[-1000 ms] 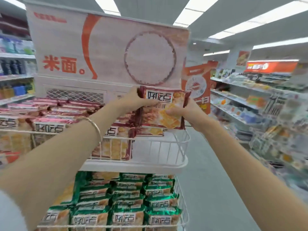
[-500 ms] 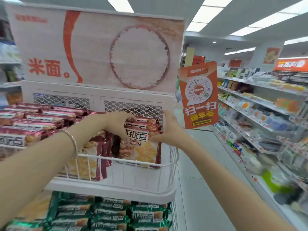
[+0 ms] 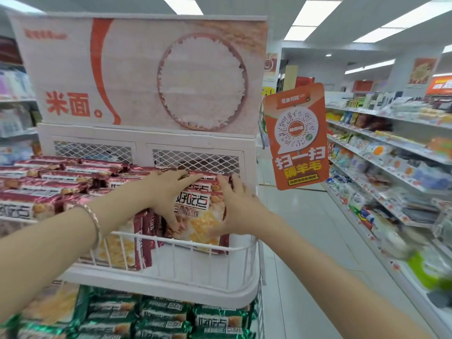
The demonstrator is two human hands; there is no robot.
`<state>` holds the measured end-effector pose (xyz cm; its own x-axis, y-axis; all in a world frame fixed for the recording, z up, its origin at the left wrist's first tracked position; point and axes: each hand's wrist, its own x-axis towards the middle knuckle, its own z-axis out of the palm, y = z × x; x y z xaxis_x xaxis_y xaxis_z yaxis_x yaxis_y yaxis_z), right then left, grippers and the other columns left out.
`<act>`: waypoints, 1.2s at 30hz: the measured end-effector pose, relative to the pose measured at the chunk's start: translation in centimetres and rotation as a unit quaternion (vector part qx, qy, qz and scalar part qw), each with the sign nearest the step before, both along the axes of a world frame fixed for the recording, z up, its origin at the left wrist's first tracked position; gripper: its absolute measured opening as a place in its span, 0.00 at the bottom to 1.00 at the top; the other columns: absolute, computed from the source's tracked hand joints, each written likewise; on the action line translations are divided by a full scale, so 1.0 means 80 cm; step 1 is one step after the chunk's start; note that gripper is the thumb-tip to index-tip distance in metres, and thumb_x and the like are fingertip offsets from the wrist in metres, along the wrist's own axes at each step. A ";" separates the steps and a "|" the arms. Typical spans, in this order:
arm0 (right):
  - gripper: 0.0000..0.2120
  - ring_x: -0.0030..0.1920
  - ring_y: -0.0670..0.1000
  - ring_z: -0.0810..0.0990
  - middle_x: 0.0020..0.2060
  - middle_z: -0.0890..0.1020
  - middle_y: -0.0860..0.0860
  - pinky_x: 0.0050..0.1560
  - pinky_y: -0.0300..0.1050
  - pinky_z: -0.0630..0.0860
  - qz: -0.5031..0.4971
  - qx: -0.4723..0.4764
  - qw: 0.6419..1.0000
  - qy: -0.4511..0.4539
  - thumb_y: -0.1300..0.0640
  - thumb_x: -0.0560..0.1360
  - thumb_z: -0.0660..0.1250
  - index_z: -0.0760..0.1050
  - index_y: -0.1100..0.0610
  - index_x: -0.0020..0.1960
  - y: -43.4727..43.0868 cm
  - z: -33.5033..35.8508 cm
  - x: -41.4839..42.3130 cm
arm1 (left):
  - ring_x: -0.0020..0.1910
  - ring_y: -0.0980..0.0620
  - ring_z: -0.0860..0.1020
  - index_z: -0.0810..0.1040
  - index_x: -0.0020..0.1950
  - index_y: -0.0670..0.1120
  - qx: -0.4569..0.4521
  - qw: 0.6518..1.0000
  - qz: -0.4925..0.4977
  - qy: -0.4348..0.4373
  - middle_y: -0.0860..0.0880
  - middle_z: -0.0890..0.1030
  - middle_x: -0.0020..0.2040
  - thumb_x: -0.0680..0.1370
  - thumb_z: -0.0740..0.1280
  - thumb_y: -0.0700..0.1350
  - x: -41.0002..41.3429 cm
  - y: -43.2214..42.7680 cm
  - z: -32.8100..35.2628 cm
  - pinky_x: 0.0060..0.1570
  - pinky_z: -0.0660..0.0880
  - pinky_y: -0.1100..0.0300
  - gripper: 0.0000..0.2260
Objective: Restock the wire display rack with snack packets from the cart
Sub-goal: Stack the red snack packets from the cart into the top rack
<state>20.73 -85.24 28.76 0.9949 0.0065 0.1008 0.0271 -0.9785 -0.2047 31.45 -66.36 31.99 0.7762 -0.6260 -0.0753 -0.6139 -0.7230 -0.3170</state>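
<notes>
A red snack packet (image 3: 198, 216) stands upright at the right end of the top white wire basket (image 3: 195, 245), leaning back on more red packets behind it. My left hand (image 3: 168, 194) lies on its upper left, fingers spread straight across the packet tops and thumb down its front. Pressed flat against its right side is my right hand (image 3: 236, 206), with the fingers pointing up. Neither hand curls round the packet. The cart is out of view.
Rows of red packets (image 3: 61, 177) fill the basket's left part. Green packets (image 3: 166, 319) fill the tier below. An orange QR sign (image 3: 297, 135) hangs right of the rack under a rice banner (image 3: 146, 74). Stocked shelves (image 3: 391, 155) line the aisle at right.
Both hands carried the red packet down from in front of the banner into the basket's right end. Their grip on it has loosened into flat, spread fingers. The view moved closer.
</notes>
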 end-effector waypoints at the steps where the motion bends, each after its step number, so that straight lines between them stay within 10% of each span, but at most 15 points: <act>1: 0.62 0.78 0.63 0.54 0.80 0.45 0.57 0.74 0.61 0.62 0.016 -0.028 0.999 0.011 0.39 0.64 0.79 0.40 0.50 0.81 0.003 0.000 0.002 | 0.78 0.46 0.56 0.37 0.80 0.58 0.006 1.000 0.000 -0.019 0.49 0.51 0.80 0.59 0.77 0.69 -0.001 -0.001 -0.003 0.73 0.60 0.43 0.63; 7: 0.50 0.65 0.61 0.71 0.68 0.67 0.58 0.63 0.55 0.70 0.018 -0.211 0.975 -0.069 0.39 0.64 0.79 0.55 0.52 0.75 0.007 0.008 0.026 | 0.71 0.46 0.67 0.47 0.79 0.51 0.008 0.989 -0.010 -0.149 0.47 0.64 0.73 0.60 0.72 0.73 -0.006 -0.011 -0.012 0.65 0.69 0.44 0.58; 14: 0.65 0.79 0.64 0.37 0.79 0.35 0.58 0.75 0.72 0.42 0.077 -0.293 0.951 -0.065 0.36 0.67 0.76 0.24 0.45 0.76 0.003 -0.002 0.010 | 0.80 0.48 0.41 0.28 0.77 0.57 -0.023 0.999 -0.022 -0.024 0.49 0.34 0.80 0.66 0.73 0.68 -0.001 0.003 0.000 0.77 0.49 0.40 0.60; 24: 0.57 0.80 0.62 0.40 0.80 0.38 0.57 0.77 0.66 0.48 0.100 -0.328 0.939 -0.015 0.46 0.74 0.73 0.25 0.40 0.76 0.009 0.000 0.015 | 0.80 0.49 0.45 0.37 0.80 0.57 -0.050 0.998 -0.002 0.031 0.51 0.41 0.81 0.69 0.76 0.61 0.003 0.005 -0.004 0.76 0.52 0.39 0.56; 30: 0.28 0.70 0.54 0.68 0.70 0.72 0.50 0.73 0.62 0.62 0.077 -0.059 0.991 -0.089 0.42 0.77 0.66 0.66 0.46 0.75 0.032 0.045 0.014 | 0.67 0.48 0.74 0.63 0.77 0.54 -0.265 0.961 0.009 0.077 0.50 0.69 0.75 0.75 0.69 0.62 -0.009 0.067 0.038 0.66 0.71 0.52 0.34; 36: 0.24 0.72 0.56 0.67 0.72 0.72 0.53 0.74 0.58 0.61 0.097 -0.030 0.979 -0.175 0.47 0.80 0.65 0.68 0.52 0.74 0.152 0.064 0.002 | 0.58 0.46 0.77 0.79 0.62 0.49 -0.352 0.931 0.084 -0.043 0.47 0.79 0.64 0.78 0.68 0.53 -0.043 0.221 0.047 0.55 0.73 0.54 0.14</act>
<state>20.86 -73.06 33.88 0.8791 0.2082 0.4289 0.2715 -0.9581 -0.0914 27.99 -48.70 35.76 0.8522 -0.3657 0.3743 -0.4669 -0.8543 0.2283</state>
